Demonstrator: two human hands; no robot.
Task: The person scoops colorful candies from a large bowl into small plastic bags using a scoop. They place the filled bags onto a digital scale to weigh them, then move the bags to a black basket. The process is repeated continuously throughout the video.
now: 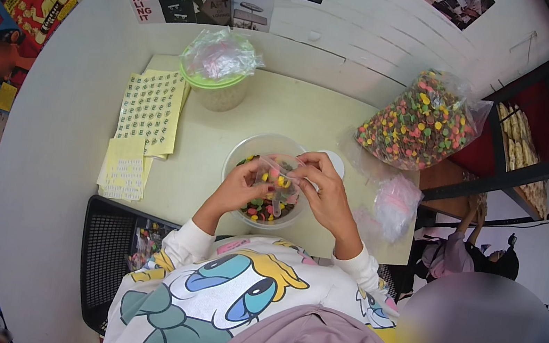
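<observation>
Between both hands is a small clear plastic bag (274,171) with a few colourful, chip-like pieces in its bottom. My left hand (237,190) pinches the left side of the bag. At its upper right edge, the thumb and fingers of my right hand (321,191) grip the plastic. Directly beneath is a round translucent tub (238,148), partly filled with brown, green, red and yellow pieces (261,212). A clear plastic spoon or scoop (277,207) shows among them, its other end hidden. Behind my right hand a white disc (334,163) is partly covered.
A large bag of colourful pieces (420,123) stands back right, near pink-and-clear plastic bags (396,207). A green-lidded tub (219,93) carries more bags. Sticker sheets (150,112) lie left. A black basket (105,253) holds filled packets. Another person (452,254) is at right, by shelving.
</observation>
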